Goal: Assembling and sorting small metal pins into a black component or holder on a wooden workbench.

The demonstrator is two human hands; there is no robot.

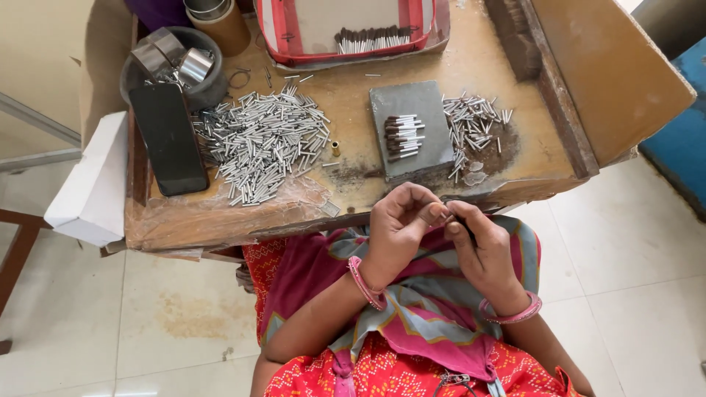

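Left hand [397, 228] and right hand [478, 246] pinching a small piece [446, 217], identity unclear | fingertips closed | keeping grip light, aligned, above the bench edge [243, 224].

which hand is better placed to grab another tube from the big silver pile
Left, probably. The left hand sits on the same side as the big pile of silver tubes, closer to it. The right hand lies farther off, nearer the grey block.

Silvery tubes [263, 143], grey slab [412, 125], black phone [168, 137], pink bangles [365, 283].
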